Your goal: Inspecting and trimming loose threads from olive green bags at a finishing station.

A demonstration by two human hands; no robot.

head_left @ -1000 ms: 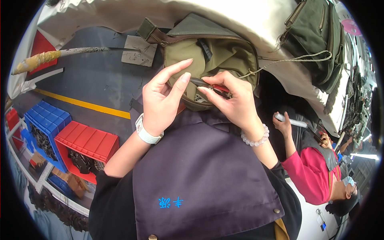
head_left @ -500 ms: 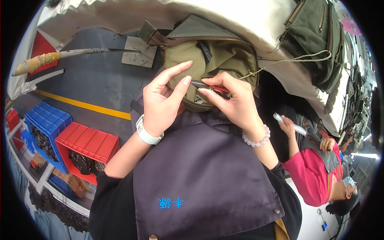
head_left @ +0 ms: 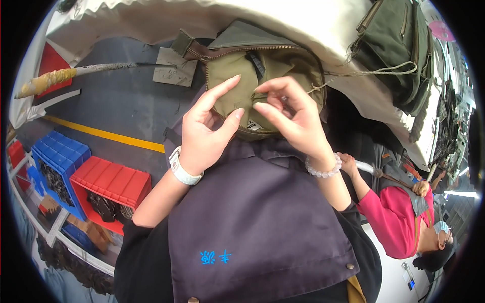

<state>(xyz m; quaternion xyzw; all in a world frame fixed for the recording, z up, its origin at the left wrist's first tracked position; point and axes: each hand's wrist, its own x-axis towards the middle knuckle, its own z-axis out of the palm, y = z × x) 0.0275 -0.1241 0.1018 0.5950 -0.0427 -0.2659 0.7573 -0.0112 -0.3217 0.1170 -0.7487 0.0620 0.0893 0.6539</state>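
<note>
An olive-green bag (head_left: pixel 225 70) lies open before me, its pale lining facing up and a brass zipper running round its edge. My left hand (head_left: pixel 208 130) is over the bag's near left edge, thumb and forefinger spread, nothing between them. Over the right part of the opening is my right hand (head_left: pixel 298 118), its fingers curled and the tips of thumb and forefinger a little apart. Something small and dark shows in the curl of that hand; I cannot make out what it is. A white label (head_left: pixel 253 124) sits on the lining near the bag's front edge.
Another dark green bag (head_left: pixel 396 50) lies on the pale cloth at upper right, with a cord (head_left: pixel 371 74) between the bags. At left stand a blue crate (head_left: pixel 63 146) and a red crate (head_left: pixel 113 177). A co-worker in a pink top (head_left: pixel 391 217) works at right.
The red-handled snips that my right hand held are no longer plainly seen. Its thumb and forefinger have parted. My left hand has barely moved. The co-worker's hands have shifted.
</note>
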